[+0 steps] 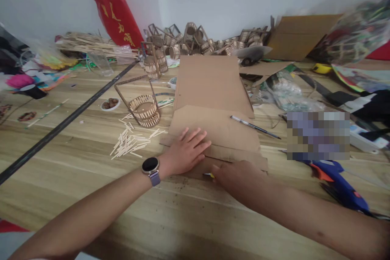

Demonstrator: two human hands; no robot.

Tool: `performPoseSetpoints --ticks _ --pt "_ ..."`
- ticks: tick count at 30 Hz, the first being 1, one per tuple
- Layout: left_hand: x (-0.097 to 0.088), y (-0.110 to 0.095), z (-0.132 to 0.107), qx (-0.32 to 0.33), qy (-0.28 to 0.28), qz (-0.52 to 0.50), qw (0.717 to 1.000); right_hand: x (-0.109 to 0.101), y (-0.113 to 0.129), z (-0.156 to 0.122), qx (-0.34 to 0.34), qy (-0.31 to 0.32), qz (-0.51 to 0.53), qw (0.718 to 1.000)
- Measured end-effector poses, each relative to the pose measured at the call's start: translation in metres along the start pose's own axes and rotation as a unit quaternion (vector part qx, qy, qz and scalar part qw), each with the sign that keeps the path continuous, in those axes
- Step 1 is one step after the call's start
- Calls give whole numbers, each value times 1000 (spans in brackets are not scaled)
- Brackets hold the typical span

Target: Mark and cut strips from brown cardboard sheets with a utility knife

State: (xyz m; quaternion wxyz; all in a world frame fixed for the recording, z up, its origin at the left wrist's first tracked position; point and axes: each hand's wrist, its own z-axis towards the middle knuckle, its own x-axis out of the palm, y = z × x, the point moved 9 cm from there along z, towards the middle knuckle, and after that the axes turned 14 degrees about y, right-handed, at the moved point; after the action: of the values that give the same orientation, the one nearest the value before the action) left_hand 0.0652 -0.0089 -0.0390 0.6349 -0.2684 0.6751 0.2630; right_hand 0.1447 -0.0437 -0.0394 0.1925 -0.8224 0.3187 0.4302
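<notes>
My left hand [187,150] lies flat with fingers spread on a sheet of brown cardboard [210,81], near its front edge. A dark watch sits on that wrist. Closed around a utility knife [212,175], my right hand [233,174] is just to the right of the left one, at the cardboard's near edge. Only the knife's thin blade and a bit of yellow show; the palm hides the remainder. Across the cardboard's right side rests a pen [254,126]. Two narrow cardboard flaps or strips [234,154] run along the front, partly beneath my hands.
Left of the cardboard stand a small handled basket [144,111], a pile of short sticks [129,142] and a bowl of brown balls [110,104]. A long dark rod [67,120] crosses the table. On the right lies a blue glue gun [341,183]. Several baskets [191,38] crowd the back.
</notes>
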Motion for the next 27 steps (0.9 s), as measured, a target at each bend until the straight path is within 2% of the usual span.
performPoseSetpoints --ticks 4,8,13,19,27 --pt "7 12 4 -61 7 -14 998 -7 9 8 9 27 -5 1000" --pt "14 18 6 -78 17 -17 997 -10 14 12 14 71 6 997" --pt "12 15 4 -60 8 -14 998 -13 14 12 11 38 -1 999" --pt "11 14 3 -59 13 -11 998 -11 16 10 -3 54 -20 998" --pt "11 14 1 -64 0 -2 998 5 6 12 18 30 -21 999"
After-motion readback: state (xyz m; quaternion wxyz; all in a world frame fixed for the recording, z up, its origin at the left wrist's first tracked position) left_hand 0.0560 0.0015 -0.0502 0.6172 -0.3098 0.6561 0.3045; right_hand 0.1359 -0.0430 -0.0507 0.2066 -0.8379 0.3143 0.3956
